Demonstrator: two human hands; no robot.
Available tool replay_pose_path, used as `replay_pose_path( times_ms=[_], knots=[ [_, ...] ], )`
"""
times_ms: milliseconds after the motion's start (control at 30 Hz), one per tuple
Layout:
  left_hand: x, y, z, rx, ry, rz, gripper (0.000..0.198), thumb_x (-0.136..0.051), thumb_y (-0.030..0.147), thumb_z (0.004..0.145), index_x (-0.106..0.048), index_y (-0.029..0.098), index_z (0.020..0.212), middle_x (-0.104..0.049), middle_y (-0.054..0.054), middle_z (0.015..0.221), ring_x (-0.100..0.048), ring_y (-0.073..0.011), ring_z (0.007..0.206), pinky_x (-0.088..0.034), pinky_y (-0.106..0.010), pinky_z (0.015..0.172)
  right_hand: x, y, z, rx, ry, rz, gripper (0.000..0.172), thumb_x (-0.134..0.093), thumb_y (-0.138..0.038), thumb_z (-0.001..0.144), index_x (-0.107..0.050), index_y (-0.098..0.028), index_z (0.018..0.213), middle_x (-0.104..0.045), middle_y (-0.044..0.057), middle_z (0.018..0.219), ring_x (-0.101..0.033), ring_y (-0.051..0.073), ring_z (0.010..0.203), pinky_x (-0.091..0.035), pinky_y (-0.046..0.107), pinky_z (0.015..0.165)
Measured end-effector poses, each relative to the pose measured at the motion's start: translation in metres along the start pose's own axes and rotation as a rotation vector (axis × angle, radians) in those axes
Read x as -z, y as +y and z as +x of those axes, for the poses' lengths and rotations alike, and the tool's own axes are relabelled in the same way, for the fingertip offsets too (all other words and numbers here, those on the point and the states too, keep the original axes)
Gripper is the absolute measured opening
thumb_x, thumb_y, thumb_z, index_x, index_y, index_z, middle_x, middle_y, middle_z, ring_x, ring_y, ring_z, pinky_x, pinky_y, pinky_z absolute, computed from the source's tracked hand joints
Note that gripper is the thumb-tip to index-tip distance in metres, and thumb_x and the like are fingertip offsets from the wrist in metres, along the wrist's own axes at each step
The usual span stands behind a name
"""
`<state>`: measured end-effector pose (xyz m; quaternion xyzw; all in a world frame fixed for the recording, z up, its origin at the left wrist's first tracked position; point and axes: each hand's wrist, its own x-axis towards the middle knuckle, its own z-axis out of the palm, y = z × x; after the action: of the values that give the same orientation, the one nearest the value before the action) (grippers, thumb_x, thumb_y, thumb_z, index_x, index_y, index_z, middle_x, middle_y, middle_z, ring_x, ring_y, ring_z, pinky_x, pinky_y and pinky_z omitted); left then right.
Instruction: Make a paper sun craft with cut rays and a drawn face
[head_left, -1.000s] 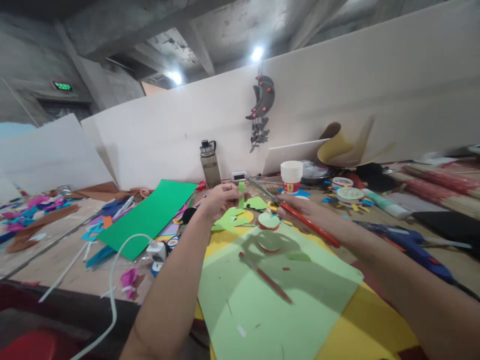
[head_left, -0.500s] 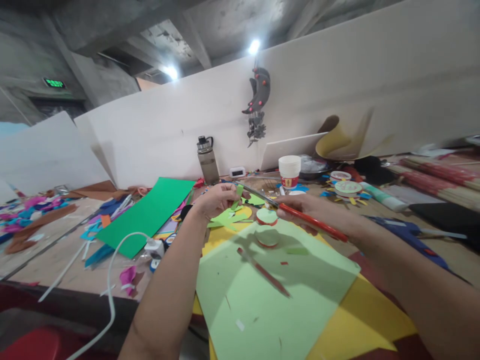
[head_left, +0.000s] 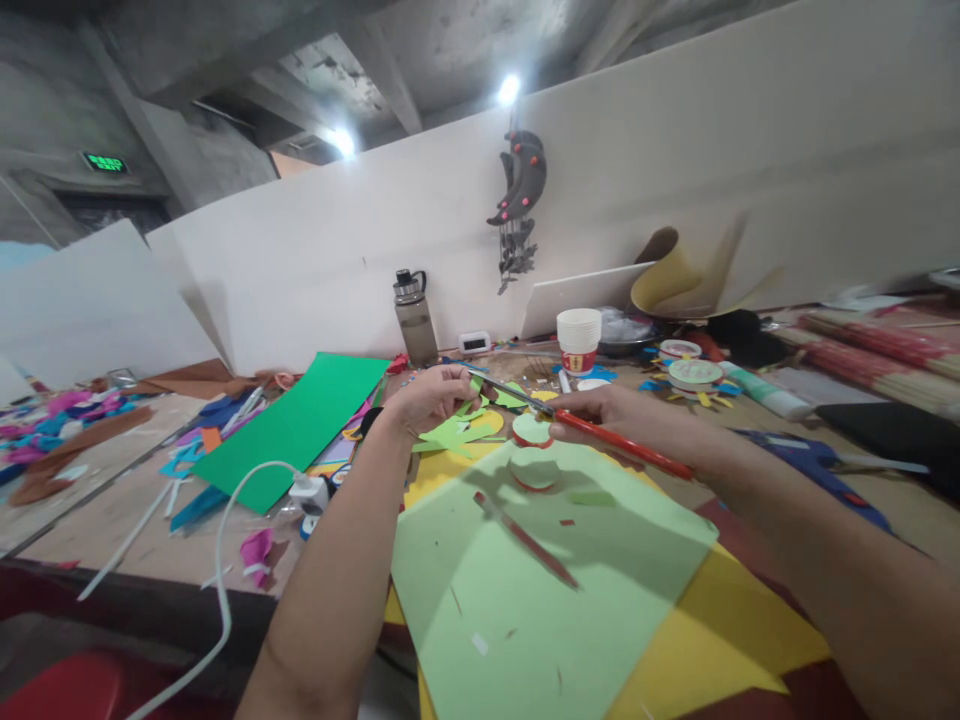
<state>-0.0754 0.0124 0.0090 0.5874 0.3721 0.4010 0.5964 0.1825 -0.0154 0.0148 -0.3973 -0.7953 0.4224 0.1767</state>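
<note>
My left hand [head_left: 441, 392] pinches a small piece of light green paper [head_left: 475, 388] above the far end of the work sheet. My right hand [head_left: 600, 412] grips red-handled scissors [head_left: 622, 446], whose blades point left and reach the paper between my hands. Below them lie green paper cut-outs [head_left: 457, 432] and a round piece with a red edge [head_left: 532, 428]. A second round piece [head_left: 534, 472] rests nearer on the pale green sheet [head_left: 480, 580]. A reddish pencil-like stick [head_left: 529, 542] lies across that sheet.
Yellow sheets [head_left: 720, 630] lie under the green one. At left are a bright green sheet [head_left: 300, 430] and a white cable [head_left: 222, 560] with its plug. Behind stand a water bottle [head_left: 415, 320] and stacked paper cups [head_left: 578, 340]. A blue glue gun [head_left: 817, 470] lies at right.
The scissors' blades have shifted slightly left, closer to the pinched paper. My left hand has barely moved, and the things on the table stay where they were.
</note>
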Motion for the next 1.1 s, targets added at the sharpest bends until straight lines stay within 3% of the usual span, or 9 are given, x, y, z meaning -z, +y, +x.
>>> replay_pose_path(
  times_ms=[300, 500, 600, 700, 767, 900, 1100],
  knots=[
    [0.005, 0.001, -0.001, -0.007, -0.033, -0.031, 0.022, -0.069, 0.013, 0.06, -0.047, 0.014, 0.058, -0.067, -0.009, 0.075, -0.059, -0.0109, 0.064, -0.038, -0.022, 0.057, 0.0, 0.001, 0.002, -0.042, 0.032, 0.047, 0.051, -0.068, -0.056, 0.068, -0.069, -0.019, 0.103, -0.058, -0.003, 0.062, -0.043, 0.007, 0.044, -0.035, 0.02, 0.041],
    [0.006, -0.002, -0.001, 0.041, -0.038, -0.03, 0.029, -0.075, 0.018, 0.062, -0.047, 0.014, 0.065, -0.068, -0.009, 0.077, -0.062, -0.0118, 0.064, -0.04, -0.021, 0.058, -0.004, 0.007, 0.006, -0.055, 0.141, 0.052, 0.052, -0.057, -0.062, 0.075, -0.063, -0.02, 0.105, -0.043, -0.007, 0.048, -0.038, 0.008, 0.032, -0.032, 0.022, 0.032],
    [0.006, -0.005, 0.0, 0.09, -0.066, 0.011, 0.03, -0.076, 0.023, 0.064, -0.048, 0.014, 0.071, -0.07, -0.01, 0.083, -0.064, -0.0134, 0.065, -0.038, -0.021, 0.053, -0.002, 0.01, 0.008, -0.062, 0.225, -0.075, 0.05, -0.053, -0.062, 0.077, -0.065, -0.019, 0.101, -0.052, -0.003, 0.053, -0.049, 0.012, 0.039, -0.039, 0.024, 0.038],
    [0.007, -0.008, 0.003, 0.132, -0.062, 0.068, 0.032, -0.077, 0.029, 0.065, -0.05, 0.014, 0.074, -0.069, -0.01, 0.082, -0.062, -0.0127, 0.062, -0.037, -0.02, 0.05, -0.001, 0.015, 0.012, -0.028, 0.358, -0.327, 0.049, -0.052, -0.06, 0.078, -0.068, -0.021, 0.102, -0.07, 0.008, 0.08, -0.065, 0.022, 0.07, -0.047, 0.029, 0.058],
    [0.008, -0.011, 0.005, 0.147, -0.032, 0.098, 0.033, -0.077, 0.032, 0.064, -0.053, 0.013, 0.074, -0.068, -0.009, 0.079, -0.06, -0.0108, 0.062, -0.038, -0.02, 0.052, -0.001, 0.018, 0.014, -0.043, 0.399, -0.473, 0.05, -0.051, -0.059, 0.079, -0.069, -0.021, 0.107, -0.071, 0.011, 0.096, -0.065, 0.028, 0.086, -0.047, 0.032, 0.067],
    [0.011, -0.022, 0.01, 0.153, 0.006, 0.156, 0.032, -0.078, 0.033, 0.062, -0.059, 0.011, 0.074, -0.062, -0.002, 0.07, -0.055, -0.0078, 0.061, -0.041, -0.021, 0.058, -0.001, 0.018, 0.014, -0.103, 0.382, -0.618, 0.049, -0.046, -0.055, 0.083, -0.067, -0.021, 0.112, -0.072, 0.013, 0.098, -0.065, 0.029, 0.086, -0.045, 0.032, 0.065],
    [0.009, -0.035, 0.016, 0.202, -0.039, 0.284, 0.034, -0.078, 0.038, 0.06, -0.059, 0.013, 0.072, -0.055, 0.002, 0.062, -0.048, -0.0057, 0.054, -0.037, -0.021, 0.053, -0.003, 0.014, 0.005, -0.226, 0.376, -0.707, 0.041, -0.046, -0.048, 0.084, -0.068, -0.019, 0.104, -0.071, 0.013, 0.093, -0.066, 0.028, 0.084, -0.041, 0.029, 0.062]
  ],
)
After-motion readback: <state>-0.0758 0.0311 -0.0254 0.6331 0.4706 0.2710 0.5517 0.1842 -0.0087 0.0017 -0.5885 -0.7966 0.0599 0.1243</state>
